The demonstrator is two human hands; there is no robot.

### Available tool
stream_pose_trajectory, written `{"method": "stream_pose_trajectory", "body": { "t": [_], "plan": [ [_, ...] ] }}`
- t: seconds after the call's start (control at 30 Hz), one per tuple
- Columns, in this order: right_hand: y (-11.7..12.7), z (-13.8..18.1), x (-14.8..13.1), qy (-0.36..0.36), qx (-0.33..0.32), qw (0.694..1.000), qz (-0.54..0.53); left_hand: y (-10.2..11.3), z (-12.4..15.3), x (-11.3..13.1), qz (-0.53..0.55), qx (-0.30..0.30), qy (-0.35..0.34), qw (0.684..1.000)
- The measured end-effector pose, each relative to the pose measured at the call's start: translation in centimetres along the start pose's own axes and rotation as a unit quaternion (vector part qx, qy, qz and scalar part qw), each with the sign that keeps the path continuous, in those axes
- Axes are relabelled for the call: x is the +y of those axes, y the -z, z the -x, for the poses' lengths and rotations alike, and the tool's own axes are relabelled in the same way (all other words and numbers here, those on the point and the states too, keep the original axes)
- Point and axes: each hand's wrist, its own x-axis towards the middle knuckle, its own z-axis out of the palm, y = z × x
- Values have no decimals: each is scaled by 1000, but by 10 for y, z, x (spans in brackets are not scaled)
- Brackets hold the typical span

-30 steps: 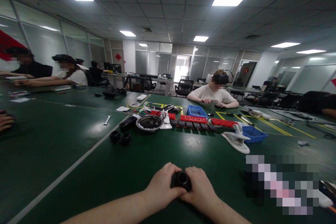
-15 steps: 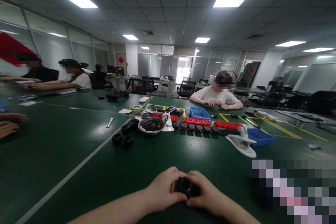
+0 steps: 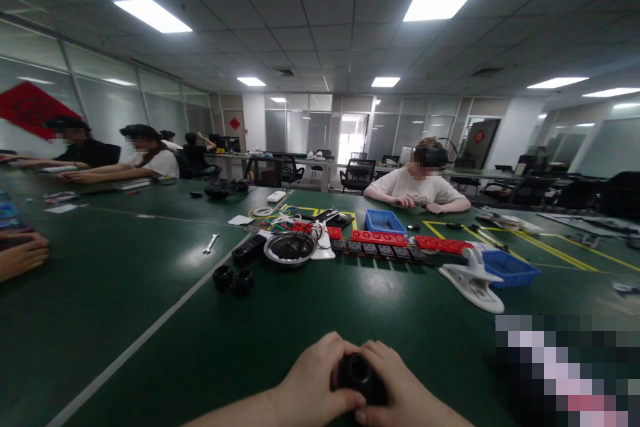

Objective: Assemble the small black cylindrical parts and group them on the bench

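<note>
Black and hollow-mouthed, the round part [image 3: 356, 378] sat gripped between the left hand [image 3: 316, 375] and the right hand [image 3: 396, 377], neither nearer, its opening facing upward.

Thumbs [image 3: 350, 401] now lower on blk part [image 3: 354, 383], far co-wkr's arm [image 3: 209, 143] up

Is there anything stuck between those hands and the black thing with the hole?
Nothing that shows: the left hand and right hand both touch the black piece directly, one from each side. The two round black parts sit farther off, to the left.
</note>
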Motion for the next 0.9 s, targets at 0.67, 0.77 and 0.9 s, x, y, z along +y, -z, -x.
{"method": "stream_pose_trajectory", "body": {
  "t": [0.67,0.77,0.9],
  "plan": [
    [-3,3,-4,-16,26,1000,-1,-6,5,1,-12,48,-12,999],
    [3,1,2,-7,-4,999,-47,-5,5,1,-4,36,-30,999],
    [-1,-4,6,-36,12,998,-40,-6,5,3,-6,46,-3,999]
  ]
}}
